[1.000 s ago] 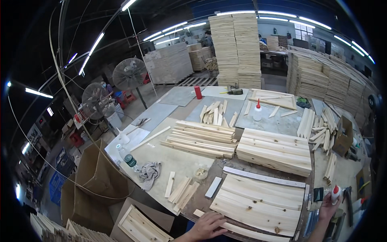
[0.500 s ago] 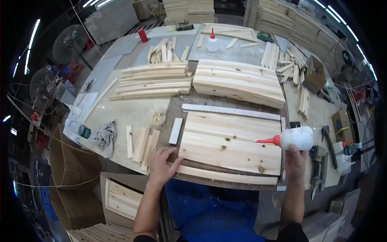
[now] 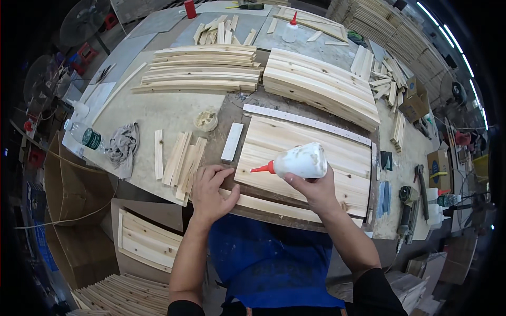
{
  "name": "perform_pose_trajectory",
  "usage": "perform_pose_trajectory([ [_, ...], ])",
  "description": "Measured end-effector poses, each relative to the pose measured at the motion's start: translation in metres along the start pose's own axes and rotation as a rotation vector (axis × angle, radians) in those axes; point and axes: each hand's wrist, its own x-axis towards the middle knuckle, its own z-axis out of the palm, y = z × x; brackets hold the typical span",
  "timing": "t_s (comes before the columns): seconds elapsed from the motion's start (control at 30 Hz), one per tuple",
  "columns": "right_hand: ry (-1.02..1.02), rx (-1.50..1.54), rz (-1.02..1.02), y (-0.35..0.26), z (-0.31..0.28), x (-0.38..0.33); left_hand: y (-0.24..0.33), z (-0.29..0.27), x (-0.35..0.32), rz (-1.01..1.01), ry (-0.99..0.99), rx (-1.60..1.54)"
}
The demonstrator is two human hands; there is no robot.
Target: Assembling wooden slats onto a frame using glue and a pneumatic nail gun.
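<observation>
My right hand (image 3: 318,192) is wrapped round a white glue bottle (image 3: 303,160) that lies on its side in the air above a wooden panel (image 3: 337,158). Its red nozzle (image 3: 262,169) points left, over the panel's near left corner. At the left end of a narrow wooden strip (image 3: 284,207) rests my left hand (image 3: 212,192), thumb and fingers apart. The thumb lies at the strip's end; whether it presses there I cannot tell. That strip runs along the panel's near side, with a gap between. A pale bar (image 3: 305,124) borders the far side.
Beyond the panel are a stack of boards (image 3: 321,87) and a pile of long strips (image 3: 203,68). Short wood pieces (image 3: 184,160) and a small white block (image 3: 232,142) lie left. A tub (image 3: 205,121), rag (image 3: 124,147) and plastic bottle (image 3: 84,134) stand farther left; tools (image 3: 408,205) lie right.
My right hand has carried the glue bottle leftward, from the panel's right edge to over its middle. My left hand stays by the strip's left end. The view has tilted down.
</observation>
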Motion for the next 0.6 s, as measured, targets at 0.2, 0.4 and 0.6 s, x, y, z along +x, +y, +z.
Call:
perform_pose_trajectory([
  [0.2, -0.063, -0.123, 0.019, 0.013, 0.024, 0.014, 0.000, -0.002, 0.004, 0.010, 0.013, -0.030],
  [0.4, -0.084, -0.217, 0.025, 0.023, 0.031, 0.016, -0.006, 0.001, -0.002, -0.032, 0.158, -0.079],
  [0.6, -0.059, -0.211, 0.068, 0.022, 0.035, 0.016, -0.012, 0.010, -0.004, -0.038, 0.273, -0.083],
])
